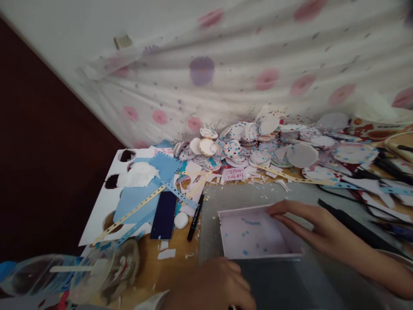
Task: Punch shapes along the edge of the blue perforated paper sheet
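Note:
A shallow white box (266, 237) with low walls stands on the grey mat, and small blue paper bits (250, 221) lie scattered inside it. My right hand (306, 221) holds the far right corner of this box, fingertips and thumb pinching its rim. Near the bottom edge, my left hand (216, 286) is low in front of the box and smeared by motion. Its fingers are too blurred to show whether they hold anything. A dark flat sheet (274, 280) lies just in front of the box.
Many decorated paper discs (232, 148) are piled along the curtain. Left of the mat (209, 215) lie a phone (164, 215), a black marker (195, 217), a white round lid (181, 220) and punched paper strips (132, 209). A plastic bottle (38, 273) lies at the front left.

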Demonstrator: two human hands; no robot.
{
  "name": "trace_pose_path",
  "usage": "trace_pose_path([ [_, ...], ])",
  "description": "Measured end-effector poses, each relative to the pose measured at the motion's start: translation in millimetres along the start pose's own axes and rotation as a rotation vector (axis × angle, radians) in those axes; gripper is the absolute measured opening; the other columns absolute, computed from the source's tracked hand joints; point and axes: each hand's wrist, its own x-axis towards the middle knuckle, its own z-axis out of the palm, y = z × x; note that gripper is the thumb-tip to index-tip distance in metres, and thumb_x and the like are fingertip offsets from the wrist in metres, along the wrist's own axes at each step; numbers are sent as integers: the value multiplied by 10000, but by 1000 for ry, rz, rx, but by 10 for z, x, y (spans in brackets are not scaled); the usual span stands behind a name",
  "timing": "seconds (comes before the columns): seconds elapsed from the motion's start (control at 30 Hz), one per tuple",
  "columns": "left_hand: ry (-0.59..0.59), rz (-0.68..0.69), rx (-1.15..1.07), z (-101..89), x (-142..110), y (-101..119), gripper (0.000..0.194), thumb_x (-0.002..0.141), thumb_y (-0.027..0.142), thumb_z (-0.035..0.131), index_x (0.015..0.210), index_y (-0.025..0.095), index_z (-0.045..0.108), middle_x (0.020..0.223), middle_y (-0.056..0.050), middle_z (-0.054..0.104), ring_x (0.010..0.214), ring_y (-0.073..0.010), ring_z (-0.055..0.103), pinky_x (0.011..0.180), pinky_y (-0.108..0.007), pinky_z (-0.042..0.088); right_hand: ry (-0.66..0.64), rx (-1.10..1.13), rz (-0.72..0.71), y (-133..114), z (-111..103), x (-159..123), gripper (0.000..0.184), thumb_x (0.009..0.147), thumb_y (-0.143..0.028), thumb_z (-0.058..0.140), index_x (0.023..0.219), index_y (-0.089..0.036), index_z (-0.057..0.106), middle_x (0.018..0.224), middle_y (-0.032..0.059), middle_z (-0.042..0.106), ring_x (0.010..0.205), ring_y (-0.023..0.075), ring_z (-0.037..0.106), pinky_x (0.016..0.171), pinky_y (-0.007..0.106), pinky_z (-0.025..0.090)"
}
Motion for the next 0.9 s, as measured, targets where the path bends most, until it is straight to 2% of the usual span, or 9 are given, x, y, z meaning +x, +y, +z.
trace_pose_path([
  [0.07,78,-63,51,-113,29,51,350,868,316,697,597,210,502,664,5,641,720,-166,596,817,-296,450,-81,128,108,-109,-19,-95,377,955,-506,559,1205,-261,698,1127,88,759,1020,240,726,884,364,600],
  [0.17,192,-158,97,-284,107,129,71,863,227,679,809,194,647,860,-37,716,914,-214,633,909,-328,446,-365,210,177,-262,17,-168,548,874,-524,649,1367,-284,622,1214,86,738,1061,262,715,918,366,591],
  [0.2,211,-173,82,-333,143,140,51,861,199,670,912,196,677,948,-46,729,980,-224,635,930,-333,449,-457,201,198,-300,28,-160,559,855,-497,670,1372,-289,622,1234,83,732,1086,273,706,942,376,580],
  [0.27,233,-179,21,-410,215,137,226,859,138,642,1070,212,678,1092,-52,718,1078,-230,625,969,-339,450,-565,184,249,-349,38,-102,552,835,-442,682,1362,-284,634,1290,84,708,1168,301,670,1014,413,539],
  [0.47,288,-182,-67,-450,319,78,311,895,84,564,1181,199,606,1181,-74,643,1144,-215,594,1012,-343,453,-433,435,268,-303,163,87,587,847,-553,656,1350,-252,627,1338,113,669,1258,330,608,1103,496,456],
  [0.57,302,-191,-57,-406,348,61,355,885,83,549,1221,196,560,1221,-89,599,1168,-227,577,1022,-359,458,-343,662,226,-203,353,118,625,822,-597,704,1330,-244,608,1303,123,672,1191,297,645,1062,471,492],
  [0.67,336,-225,-8,-357,391,32,510,813,34,544,1288,213,492,1262,-95,555,1186,-251,560,1021,-395,465,-271,775,252,-109,505,142,697,751,-577,792,1325,-242,581,1175,111,710,1066,267,691,998,455,528],
  [0.8,458,-333,-11,-326,435,10,500,810,61,604,1264,220,467,1277,-92,506,1173,-247,561,1014,-401,469,-255,800,321,-66,505,169,737,762,-560,787,1373,-247,520,1100,95,733,1061,259,694,1009,468,510],
  [0.9,499,-414,-61,-336,452,29,481,796,150,726,1207,205,483,1269,-91,501,1187,-247,555,1035,-398,451,-307,805,300,-71,442,183,612,791,-545,760,1289,-245,569,1164,95,714,1105,256,682,1015,456,500],
])
